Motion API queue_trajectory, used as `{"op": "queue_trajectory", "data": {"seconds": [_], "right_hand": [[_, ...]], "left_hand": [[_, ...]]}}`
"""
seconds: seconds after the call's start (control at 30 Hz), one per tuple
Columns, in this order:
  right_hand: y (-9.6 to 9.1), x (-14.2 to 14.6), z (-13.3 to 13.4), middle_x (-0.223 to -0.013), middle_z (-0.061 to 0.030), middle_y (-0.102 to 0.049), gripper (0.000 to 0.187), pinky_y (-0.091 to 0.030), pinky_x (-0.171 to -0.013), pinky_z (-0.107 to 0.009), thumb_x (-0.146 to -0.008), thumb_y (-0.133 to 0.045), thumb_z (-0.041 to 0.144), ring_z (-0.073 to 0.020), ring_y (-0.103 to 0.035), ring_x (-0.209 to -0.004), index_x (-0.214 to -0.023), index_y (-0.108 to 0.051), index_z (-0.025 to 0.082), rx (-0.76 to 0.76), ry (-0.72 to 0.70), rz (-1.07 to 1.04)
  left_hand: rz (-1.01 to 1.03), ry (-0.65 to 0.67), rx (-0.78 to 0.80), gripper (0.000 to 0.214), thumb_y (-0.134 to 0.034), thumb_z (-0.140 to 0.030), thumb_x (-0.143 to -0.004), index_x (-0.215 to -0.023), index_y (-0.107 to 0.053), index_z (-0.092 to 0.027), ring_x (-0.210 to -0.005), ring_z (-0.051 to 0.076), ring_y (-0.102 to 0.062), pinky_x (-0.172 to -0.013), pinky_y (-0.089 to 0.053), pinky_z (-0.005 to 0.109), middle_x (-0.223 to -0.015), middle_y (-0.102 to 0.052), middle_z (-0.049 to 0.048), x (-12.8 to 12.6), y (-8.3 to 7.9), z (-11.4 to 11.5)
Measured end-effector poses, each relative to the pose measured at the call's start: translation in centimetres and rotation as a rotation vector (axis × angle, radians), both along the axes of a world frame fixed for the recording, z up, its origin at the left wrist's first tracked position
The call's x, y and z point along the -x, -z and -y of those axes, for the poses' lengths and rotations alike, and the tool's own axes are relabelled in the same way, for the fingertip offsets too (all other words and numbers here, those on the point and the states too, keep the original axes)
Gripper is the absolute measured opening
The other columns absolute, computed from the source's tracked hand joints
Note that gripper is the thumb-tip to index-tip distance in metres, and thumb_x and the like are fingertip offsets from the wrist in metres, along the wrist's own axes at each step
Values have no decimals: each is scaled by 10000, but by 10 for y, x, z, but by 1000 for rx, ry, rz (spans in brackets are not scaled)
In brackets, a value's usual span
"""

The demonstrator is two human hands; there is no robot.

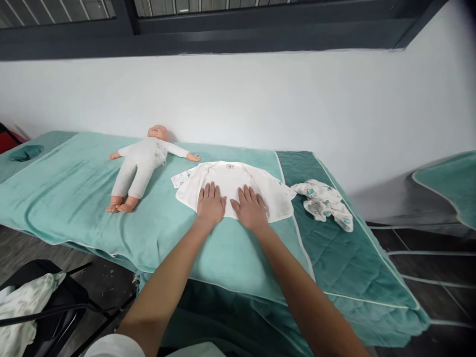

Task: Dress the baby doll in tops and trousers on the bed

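Note:
A white baby shirt (236,174) lies spread open on the green bed cover, its neck label toward the wall and patterned cuffs showing at both sides. My left hand (211,204) rests flat on its lower left part, fingers stretched out. Beside it, my right hand (251,206) presses flat on the lower middle, fingers also extended. Neither hand grips the cloth. To the left, a baby doll (141,161) in white clothes lies on its back with arms spread. Right of the shirt sits a crumpled patterned baby garment (325,202).
The bed (349,267) has a dark green quilted cover at its right end, under a lighter green blanket (74,183). A white wall (241,99) runs behind it. At the lower left stands a black chair (59,317) with a patterned cloth (28,307) on it.

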State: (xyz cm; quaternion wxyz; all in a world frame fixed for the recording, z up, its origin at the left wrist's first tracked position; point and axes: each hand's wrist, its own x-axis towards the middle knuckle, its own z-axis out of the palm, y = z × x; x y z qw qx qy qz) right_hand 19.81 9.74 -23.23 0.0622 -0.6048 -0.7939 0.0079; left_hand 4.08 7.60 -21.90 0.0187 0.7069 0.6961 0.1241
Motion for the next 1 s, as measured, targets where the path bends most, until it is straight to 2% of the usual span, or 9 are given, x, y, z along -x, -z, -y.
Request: {"op": "queue_trajectory", "data": {"seconds": [0.17,0.23,0.33,0.43,0.57,0.7,0.83,0.9,1.0], "right_hand": [[4,-12,39,-1683,-149,-267,631,-234,-1267,-506,-1091,-290,465,-310,-259,-1568,-1589,-394,92,-113,-63,-38],[8,-18,57,-1678,-148,-281,624,-254,-1262,-507,-1091,-300,467,-308,-277,-1562,-1574,-421,91,-165,-95,-68],[12,-26,83,-1673,-145,-293,618,-283,-1255,-500,-1088,-321,476,-294,-290,-1559,-1567,-433,102,-214,-134,-109],[13,-30,101,-1676,-138,-288,611,-298,-1248,-510,-1087,-335,478,-291,-290,-1560,-1577,-418,122,-236,-136,-130],[12,-30,112,-1684,-119,-273,601,-324,-1234,-516,-1086,-350,473,-293,-291,-1560,-1580,-410,136,-249,-118,-115],[11,-30,114,-1677,-120,-292,594,-320,-1232,-539,-1086,-358,459,-303,-294,-1558,-1578,-406,131,-259,-127,-113],[4,-17,103,-1674,-129,-296,600,-310,-1251,-514,-1096,-317,439,-278,-277,-1567,-1581,-384,93,-218,-216,-165],[-4,-2,84,-1675,-131,-296,603,-297,-1268,-490,-1099,-293,433,-257,-269,-1571,-1579,-386,81,-142,-282,-198],[-17,29,37,-1672,-151,-297,614,-276,-1283,-475,-1095,-281,425,-258,-273,-1569,-1574,-396,59,-17,-350,-212]], "left_hand": [[88,94,-127,545,-312,-400,-1054,-1492,-515,-145,-1569,285,-302,-1292,-271,499,-1644,-413,112,23,1,32],[162,-21,-229,485,-387,-356,-1036,-1448,-555,-162,-1530,301,-364,-1265,-307,523,-1596,-481,117,45,3,37],[249,-289,-324,417,-466,-327,-1008,-1367,-623,-185,-1395,327,-508,-1180,-400,533,-1467,-591,150,83,6,34],[238,-394,-306,425,-473,-314,-1003,-1397,-607,-227,-1353,343,-536,-1149,-407,546,-1452,-591,160,114,6,20],[233,-486,-266,452,-479,-320,-993,-1427,-584,-254,-1329,367,-531,-1116,-403,567,-1434,-603,156,134,1,-7],[306,-551,-279,377,-580,-325,-929,-1287,-679,-269,-1214,373,-575,-1067,-405,570,-1203,-710,128,143,-1,-29],[462,-494,-347,323,-557,-207,-892,-1167,-719,-252,-988,272,-641,-998,-461,467,-1050,-703,75,154,3,-45],[546,-459,-416,306,-537,-182,-888,-1117,-733,-232,-914,234,-635,-939,-495,412,-1074,-679,74,161,5,-53],[632,-426,-487,294,-525,-148,-886,-1070,-748,-204,-911,215,-631,-915,-512,375,-1068,-658,79,169,6,-65]]}}
